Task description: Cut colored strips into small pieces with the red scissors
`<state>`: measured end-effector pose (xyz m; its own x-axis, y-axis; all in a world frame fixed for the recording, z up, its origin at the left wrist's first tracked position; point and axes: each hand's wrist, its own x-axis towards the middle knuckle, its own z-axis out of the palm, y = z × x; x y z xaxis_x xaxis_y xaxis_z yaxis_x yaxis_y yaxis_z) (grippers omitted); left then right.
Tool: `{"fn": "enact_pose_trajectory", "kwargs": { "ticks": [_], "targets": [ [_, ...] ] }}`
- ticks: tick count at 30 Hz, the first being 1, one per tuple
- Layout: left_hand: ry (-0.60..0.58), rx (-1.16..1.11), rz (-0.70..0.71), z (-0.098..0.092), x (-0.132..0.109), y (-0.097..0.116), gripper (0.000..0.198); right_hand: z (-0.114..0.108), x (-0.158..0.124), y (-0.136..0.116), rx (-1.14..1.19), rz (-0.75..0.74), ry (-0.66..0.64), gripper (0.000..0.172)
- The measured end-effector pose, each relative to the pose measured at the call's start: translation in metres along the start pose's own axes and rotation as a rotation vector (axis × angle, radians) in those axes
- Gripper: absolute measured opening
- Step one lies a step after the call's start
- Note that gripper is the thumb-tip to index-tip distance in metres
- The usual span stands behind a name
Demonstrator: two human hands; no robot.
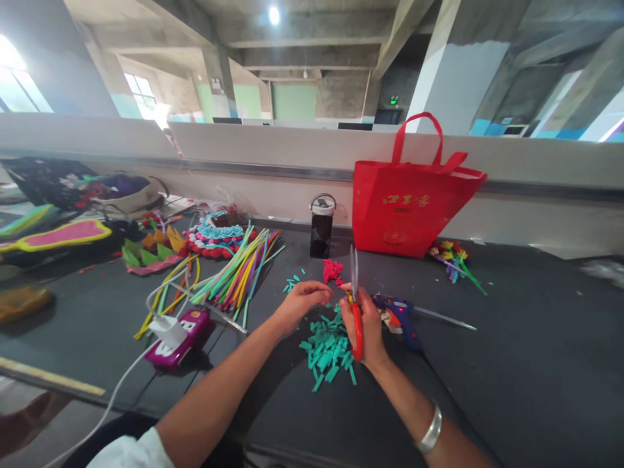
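My right hand (366, 325) is wrapped round a pair of scissors (357, 328) with orange-red handles, the blades pointing up and away from me. Just to its left, my left hand (303, 304) has its fingertips drawn together; anything between them is too small to make out. Below and between both hands lies a loose pile of short teal strips (327, 351). Beyond the hands sits a small heap of pinkish-red pieces (333, 271), and some tiny teal bits (291, 283) lie left of it. A blue glue gun (402, 317) rests right of my right hand.
A bundle of coloured fuzzy stems (238, 270) lies to the left, near a purple power strip (195, 320) with a white plug. A dark bottle (321, 234) and a red bag (409, 208) stand at the back. The glue gun's cord trails toward the front right.
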<state>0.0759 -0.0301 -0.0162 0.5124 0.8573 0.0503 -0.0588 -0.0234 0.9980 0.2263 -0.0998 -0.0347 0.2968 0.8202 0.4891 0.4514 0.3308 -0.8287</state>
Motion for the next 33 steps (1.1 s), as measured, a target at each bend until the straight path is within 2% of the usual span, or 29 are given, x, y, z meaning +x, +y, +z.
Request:
{"fn": "enact_pose_trajectory", "kwargs": {
  "ticks": [3, 6, 12, 15, 18, 20, 21, 28, 31, 33],
  "targets": [
    [0.125, -0.004, 0.065, -0.008, 0.007, -0.007, 0.035, -0.001, 0.002, 0.002, 0.042, 0.073, 0.053, 0.027],
    [0.133, 0.065, 0.068, -0.015, 0.015, -0.019, 0.042, -0.001, 0.003, 0.003, 0.082, 0.101, 0.063, 0.028],
    [0.223, -0.010, 0.084, -0.031, 0.029, -0.040, 0.044, 0.002, 0.002, 0.005, 0.028, 0.049, 0.080, 0.029],
    [0.275, 0.209, 0.145, -0.040, 0.031, -0.036, 0.038, 0.002, 0.001, 0.006, 0.033, 0.049, 0.059, 0.029],
    [0.216, 0.717, 0.240, -0.044, 0.029, -0.024, 0.032, 0.002, 0.001, 0.007, 0.022, 0.042, 0.062, 0.030],
    [0.111, 1.027, 0.221, -0.043, 0.028, -0.017, 0.031, 0.002, 0.001, 0.008, 0.008, 0.028, 0.059, 0.030],
    [0.075, 1.108, 0.196, -0.042, 0.029, -0.015, 0.029, 0.002, 0.001, 0.009, 0.002, 0.023, 0.059, 0.030],
    [-0.009, 1.234, 0.083, -0.032, 0.043, -0.019, 0.012, 0.002, 0.003, 0.012, -0.028, -0.032, 0.064, 0.029],
    [-0.017, 1.245, 0.090, -0.038, 0.048, -0.015, 0.012, 0.002, 0.002, 0.012, -0.020, -0.035, 0.061, 0.029],
    [0.003, 1.230, 0.114, -0.048, 0.052, -0.010, 0.013, 0.001, 0.002, 0.011, -0.012, -0.030, 0.057, 0.029]
  ]
}}
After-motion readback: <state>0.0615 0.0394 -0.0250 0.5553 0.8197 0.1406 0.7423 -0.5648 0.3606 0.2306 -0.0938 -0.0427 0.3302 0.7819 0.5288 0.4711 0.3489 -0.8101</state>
